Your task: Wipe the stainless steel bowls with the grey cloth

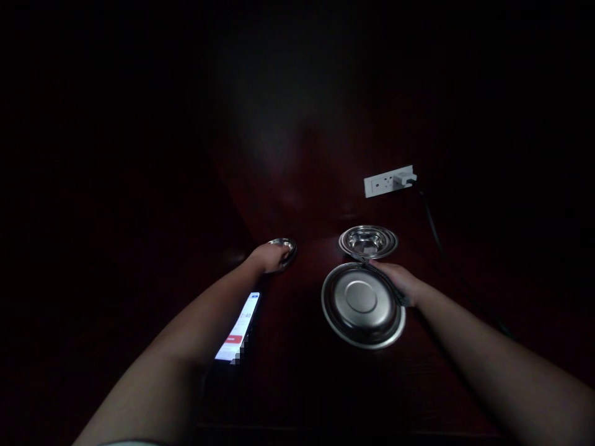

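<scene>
My left hand (272, 256) is at a small shiny steel bowl (289, 243) on the dark red table, its fingers closed at the bowl's rim and partly hidden. My right hand (398, 280) holds a dark patterned cloth (389, 280), which runs along the upper right edge of a wide steel dish (361, 319). That dish shows a round ring in its middle, apparently its underside. Whether the right fingers also grip the dish is hidden by the cloth. Just behind it lies a stack of steel bowls (368, 241), open side up.
A phone (238, 328) with a lit screen lies beside my left forearm. On the back wall is a white power socket (388, 182) with a plugged-in charger (404, 178). A dark cable (432, 223) hangs from it down to the right. The surroundings are very dark.
</scene>
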{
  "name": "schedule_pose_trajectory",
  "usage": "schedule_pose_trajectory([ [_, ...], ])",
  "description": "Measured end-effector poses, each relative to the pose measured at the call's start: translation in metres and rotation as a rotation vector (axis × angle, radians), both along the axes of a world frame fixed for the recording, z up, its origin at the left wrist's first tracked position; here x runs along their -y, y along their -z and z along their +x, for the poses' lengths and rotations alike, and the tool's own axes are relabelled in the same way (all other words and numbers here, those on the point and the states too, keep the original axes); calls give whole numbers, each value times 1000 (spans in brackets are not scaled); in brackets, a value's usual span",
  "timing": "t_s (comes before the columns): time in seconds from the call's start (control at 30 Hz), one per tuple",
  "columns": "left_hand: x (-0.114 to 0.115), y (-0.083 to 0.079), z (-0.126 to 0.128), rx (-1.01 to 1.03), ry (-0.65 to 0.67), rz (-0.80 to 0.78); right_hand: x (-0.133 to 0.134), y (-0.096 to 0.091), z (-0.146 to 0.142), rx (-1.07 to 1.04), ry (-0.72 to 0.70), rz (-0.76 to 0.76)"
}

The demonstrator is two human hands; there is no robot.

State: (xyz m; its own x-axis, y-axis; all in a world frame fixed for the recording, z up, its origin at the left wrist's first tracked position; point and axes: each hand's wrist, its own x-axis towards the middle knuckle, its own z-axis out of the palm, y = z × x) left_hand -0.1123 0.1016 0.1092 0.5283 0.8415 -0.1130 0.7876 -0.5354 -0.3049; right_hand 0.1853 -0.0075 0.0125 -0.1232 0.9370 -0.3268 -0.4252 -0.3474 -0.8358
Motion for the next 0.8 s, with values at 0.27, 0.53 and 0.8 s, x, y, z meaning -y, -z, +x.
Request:
schedule_pose_trajectory([
  [0.27, 7, 11, 5, -39, -60, 74, -1, 0, 0, 28, 36, 17],
  [0.53, 7, 15, 11, -66, -158, 49, 1, 0, -1, -7, -2, 31],
  [0.8, -4, 15, 20, -38, -229, 5, 2, -1, -3, -2, -17, 31],
])
